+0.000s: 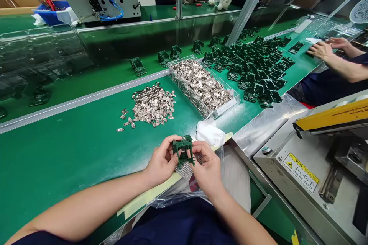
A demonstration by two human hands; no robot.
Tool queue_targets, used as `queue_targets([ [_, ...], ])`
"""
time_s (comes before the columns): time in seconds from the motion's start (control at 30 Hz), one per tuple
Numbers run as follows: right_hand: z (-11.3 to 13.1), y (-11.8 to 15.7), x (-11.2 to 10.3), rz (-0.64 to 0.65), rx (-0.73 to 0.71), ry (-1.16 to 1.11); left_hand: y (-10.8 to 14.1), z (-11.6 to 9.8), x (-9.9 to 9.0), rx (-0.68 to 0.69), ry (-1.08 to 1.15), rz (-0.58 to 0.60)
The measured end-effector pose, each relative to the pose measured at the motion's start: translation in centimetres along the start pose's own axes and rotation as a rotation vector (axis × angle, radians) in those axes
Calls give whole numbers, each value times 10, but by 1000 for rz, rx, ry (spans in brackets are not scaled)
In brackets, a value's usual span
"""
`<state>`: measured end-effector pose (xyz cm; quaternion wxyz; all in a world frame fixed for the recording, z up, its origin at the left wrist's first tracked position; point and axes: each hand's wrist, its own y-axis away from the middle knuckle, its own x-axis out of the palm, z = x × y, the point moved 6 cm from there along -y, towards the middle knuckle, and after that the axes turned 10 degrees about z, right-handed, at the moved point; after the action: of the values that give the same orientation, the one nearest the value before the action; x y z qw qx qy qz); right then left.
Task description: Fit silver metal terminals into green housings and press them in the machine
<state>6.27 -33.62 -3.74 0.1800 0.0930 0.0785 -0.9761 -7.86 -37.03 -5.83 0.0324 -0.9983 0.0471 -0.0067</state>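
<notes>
Close to the bench edge, a dark green plastic frame (pixel 183 146) is held up between my two hands. My left hand (pixel 164 160) pinches its left side with thumb and fingers. My right hand (pixel 207 162) grips the right side, fingertips on the frame. Whether a small metal piece sits under my fingers I cannot tell. Beyond the hands lies a loose pile of small silvery metal clips (pixel 153 104). A clear plastic box (pixel 220 111) full of the same clips stands to the right of that pile. A white cloth (pixel 210 133) lies just behind my right hand.
A large heap of green frames (pixel 253 67) covers the bench at the right. A co-worker's hands (pixel 322 49) work past it. A machine with a warning label (pixel 301 172) stands close on my right. A metal rail (pixel 86 97) crosses the bench.
</notes>
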Motion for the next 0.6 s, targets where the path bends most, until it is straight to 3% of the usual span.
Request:
queue_targets([
  [0.3, 0, 4, 6, -31, 57, -253, 7, -12, 3, -24, 30, -62],
  [0.6, 1, 29, -13, -137, 98, -395, 11, -18, 29, -48, 20, -28],
])
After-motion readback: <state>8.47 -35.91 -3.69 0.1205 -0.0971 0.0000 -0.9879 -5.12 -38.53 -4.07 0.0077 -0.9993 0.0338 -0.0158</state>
